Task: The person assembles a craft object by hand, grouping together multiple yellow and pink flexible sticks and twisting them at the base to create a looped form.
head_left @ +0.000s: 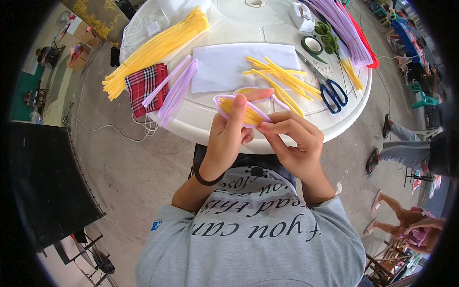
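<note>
A petal-shaped piece of pipe cleaners, yellow inside with a lilac edge, is held above the table's near edge. My left hand pinches it, thumb across the front and index finger stretched out behind. With thumb and fingertips, my right hand grips its lower right end. A lilac strand loops beyond the piece and shows a small twist. Just past my hands, loose yellow pipe cleaners lie across a white paper sheet. Dark-blue-handled scissors rest to their right, tilted, blades toward the far side.
On the white round table lie a yellow pipe-cleaner bundle, lilac ones on a red plaid cloth, green tape, a tape dispenser and another lilac bundle. Other people are at the right; a black panel stands left.
</note>
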The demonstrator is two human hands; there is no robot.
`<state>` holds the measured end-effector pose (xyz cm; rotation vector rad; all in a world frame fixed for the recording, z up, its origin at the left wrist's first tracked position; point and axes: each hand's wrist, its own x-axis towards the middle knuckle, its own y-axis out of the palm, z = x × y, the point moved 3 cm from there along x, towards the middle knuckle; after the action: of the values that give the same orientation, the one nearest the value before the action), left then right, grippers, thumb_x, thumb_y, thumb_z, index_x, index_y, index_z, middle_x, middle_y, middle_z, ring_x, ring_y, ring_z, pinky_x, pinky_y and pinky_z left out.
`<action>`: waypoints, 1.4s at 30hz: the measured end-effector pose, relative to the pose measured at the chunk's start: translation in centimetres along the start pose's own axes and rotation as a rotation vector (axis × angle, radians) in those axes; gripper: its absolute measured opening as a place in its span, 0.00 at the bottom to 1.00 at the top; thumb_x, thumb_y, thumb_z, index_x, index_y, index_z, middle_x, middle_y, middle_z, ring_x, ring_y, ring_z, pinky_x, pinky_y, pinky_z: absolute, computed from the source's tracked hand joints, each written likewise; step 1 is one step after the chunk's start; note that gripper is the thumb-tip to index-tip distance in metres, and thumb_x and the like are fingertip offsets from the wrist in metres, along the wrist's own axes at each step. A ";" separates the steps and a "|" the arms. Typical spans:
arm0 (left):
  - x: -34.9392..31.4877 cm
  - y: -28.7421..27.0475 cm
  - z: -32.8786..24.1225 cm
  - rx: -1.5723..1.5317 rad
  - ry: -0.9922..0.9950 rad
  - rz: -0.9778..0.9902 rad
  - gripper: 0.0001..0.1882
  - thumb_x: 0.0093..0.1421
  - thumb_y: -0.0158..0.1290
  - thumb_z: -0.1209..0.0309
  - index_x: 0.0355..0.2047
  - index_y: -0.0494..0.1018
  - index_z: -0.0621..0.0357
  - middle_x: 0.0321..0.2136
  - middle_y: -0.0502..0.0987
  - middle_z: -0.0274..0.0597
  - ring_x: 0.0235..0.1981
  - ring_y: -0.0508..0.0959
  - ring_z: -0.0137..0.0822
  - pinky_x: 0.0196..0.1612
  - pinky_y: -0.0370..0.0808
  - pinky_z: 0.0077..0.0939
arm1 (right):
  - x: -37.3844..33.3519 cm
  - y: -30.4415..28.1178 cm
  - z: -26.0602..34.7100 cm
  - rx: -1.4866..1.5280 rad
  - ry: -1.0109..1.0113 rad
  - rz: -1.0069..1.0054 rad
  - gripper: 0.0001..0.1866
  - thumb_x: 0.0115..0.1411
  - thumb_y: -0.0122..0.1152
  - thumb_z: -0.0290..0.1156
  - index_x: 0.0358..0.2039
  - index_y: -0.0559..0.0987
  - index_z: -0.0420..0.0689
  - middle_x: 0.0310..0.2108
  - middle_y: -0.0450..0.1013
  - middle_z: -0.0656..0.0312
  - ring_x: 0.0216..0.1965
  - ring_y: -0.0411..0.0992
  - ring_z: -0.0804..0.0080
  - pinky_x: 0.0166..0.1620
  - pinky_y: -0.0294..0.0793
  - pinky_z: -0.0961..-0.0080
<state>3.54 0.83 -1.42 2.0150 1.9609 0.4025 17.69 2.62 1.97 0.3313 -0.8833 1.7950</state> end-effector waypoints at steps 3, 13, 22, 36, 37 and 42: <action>0.2 0.4 -0.3 0.022 -0.021 -0.010 0.29 0.70 0.35 0.48 0.52 0.73 0.58 0.20 0.70 0.24 0.15 0.54 0.11 0.16 0.50 0.08 | 0.0 0.0 0.2 0.011 -0.010 -0.006 0.09 0.46 0.66 0.15 0.30 0.80 0.40 0.30 0.77 0.57 0.29 0.77 0.65 0.30 0.74 0.76; 0.0 0.8 0.4 -0.025 -0.018 -0.049 0.29 0.70 0.36 0.49 0.53 0.68 0.63 0.50 0.76 0.41 0.25 0.70 0.14 0.23 0.65 0.08 | -0.2 0.3 0.3 0.119 0.173 -0.055 0.06 0.51 0.66 0.18 0.30 0.78 0.37 0.30 0.77 0.57 0.30 0.77 0.69 0.34 0.75 0.76; -0.4 0.3 -0.6 0.131 0.051 0.095 0.32 0.71 0.34 0.50 0.58 0.67 0.67 0.53 0.73 0.43 0.46 0.70 0.24 0.52 0.66 0.19 | -0.3 0.1 -1.0 0.249 0.386 0.076 0.04 0.58 0.63 0.24 0.30 0.77 0.37 0.29 0.74 0.62 0.28 0.69 0.75 0.35 0.69 0.79; 0.8 -0.9 -1.1 0.278 -0.259 0.822 0.20 0.71 0.40 0.58 0.50 0.70 0.62 0.38 0.77 0.38 0.41 0.75 0.27 0.45 0.72 0.20 | 4.7 -0.4 -1.1 0.259 0.267 0.477 0.07 0.56 0.65 0.28 0.31 0.79 0.38 0.24 0.73 0.66 0.26 0.66 0.82 0.35 0.63 0.82; 0.8 -1.1 -1.3 0.319 -0.218 0.746 0.21 0.71 0.40 0.58 0.52 0.68 0.63 0.41 0.76 0.39 0.43 0.74 0.28 0.48 0.70 0.22 | 4.9 -0.6 -1.1 0.322 0.337 0.487 0.06 0.57 0.65 0.28 0.29 0.80 0.38 0.22 0.73 0.67 0.26 0.66 0.83 0.33 0.62 0.84; 0.2 -1.7 -1.6 0.163 -0.087 0.306 0.26 0.70 0.41 0.55 0.57 0.64 0.65 0.45 0.73 0.39 0.48 0.74 0.28 0.53 0.67 0.21 | 5.3 -1.6 -1.6 0.381 0.512 0.471 0.05 0.55 0.65 0.25 0.26 0.79 0.38 0.22 0.73 0.69 0.28 0.66 0.86 0.32 0.62 0.84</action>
<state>1.40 1.06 -0.66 2.4032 1.6851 0.2220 17.23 7.72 4.69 -0.1174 -0.2591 2.3410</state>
